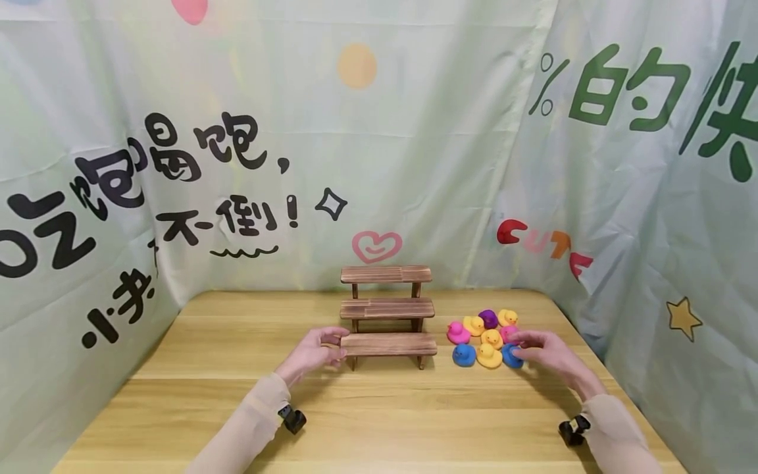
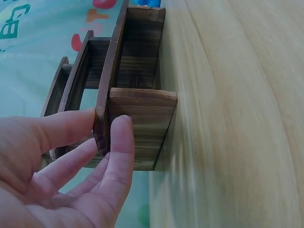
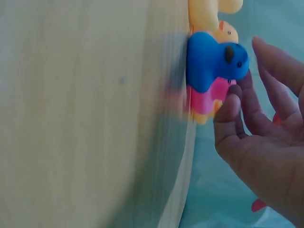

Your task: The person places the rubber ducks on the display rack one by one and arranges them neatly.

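A three-tiered wooden display stand (image 1: 387,344) stands at the middle of the table. My left hand (image 1: 316,350) holds the left end of its lowest board; in the left wrist view, the thumb lies on one side of the board (image 2: 105,95) and the fingers on the other. To the stand's right sits a cluster of small toy ducks in yellow, pink, purple and blue. My right hand (image 1: 547,355) is at the cluster's right edge, its fingers spread around a blue duck (image 3: 204,61). Whether a fingertip touches that duck, I cannot tell.
Other ducks sit close together, among them a second blue duck (image 1: 464,355), a front yellow duck (image 1: 489,357), a pink duck (image 1: 458,333) and a purple duck (image 1: 488,319). A printed cloth (image 1: 414,164) hangs behind and beside the wooden table (image 1: 379,415).
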A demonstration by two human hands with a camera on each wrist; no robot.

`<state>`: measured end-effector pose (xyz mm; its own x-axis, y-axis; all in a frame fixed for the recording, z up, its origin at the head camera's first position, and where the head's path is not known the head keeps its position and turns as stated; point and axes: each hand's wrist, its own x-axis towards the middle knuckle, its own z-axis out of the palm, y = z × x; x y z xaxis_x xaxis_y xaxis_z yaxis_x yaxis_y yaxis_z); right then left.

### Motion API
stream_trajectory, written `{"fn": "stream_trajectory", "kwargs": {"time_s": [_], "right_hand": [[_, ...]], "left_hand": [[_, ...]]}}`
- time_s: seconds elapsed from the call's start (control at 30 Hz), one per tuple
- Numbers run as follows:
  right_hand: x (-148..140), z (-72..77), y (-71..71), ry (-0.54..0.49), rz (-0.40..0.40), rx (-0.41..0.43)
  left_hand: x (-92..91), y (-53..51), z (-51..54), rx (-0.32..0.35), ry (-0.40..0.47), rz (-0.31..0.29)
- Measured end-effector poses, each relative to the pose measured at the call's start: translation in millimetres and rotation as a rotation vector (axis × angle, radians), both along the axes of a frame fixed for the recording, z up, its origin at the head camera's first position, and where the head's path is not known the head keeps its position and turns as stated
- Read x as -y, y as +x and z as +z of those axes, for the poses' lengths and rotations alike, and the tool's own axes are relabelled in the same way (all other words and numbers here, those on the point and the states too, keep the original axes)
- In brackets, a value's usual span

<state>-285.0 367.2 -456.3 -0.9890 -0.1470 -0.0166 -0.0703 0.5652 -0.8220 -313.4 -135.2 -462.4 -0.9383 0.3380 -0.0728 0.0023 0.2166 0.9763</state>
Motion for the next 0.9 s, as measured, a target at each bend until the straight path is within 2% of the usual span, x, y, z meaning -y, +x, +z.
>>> {"fn": "stream_trajectory", "kwargs": {"time_s": [0.2, 0.57, 0.9], "right_hand": [[-7.4, -0.6, -0.5, -0.043, 0.042, 0.071], [-14.5, -4.8, -7.8, -0.055, 0.124, 0.119], [-13.3, -3.9, -10.1, -0.007, 0.076, 0.133]], "left_hand": [[0.4, 1.6, 2.4, 0.012, 0.017, -0.004], [-1.3, 3.4, 5.6, 0.027, 0.051, -0.016], [-1.1, 0.0, 4.0, 0.031, 0.059, -0.016]]}}
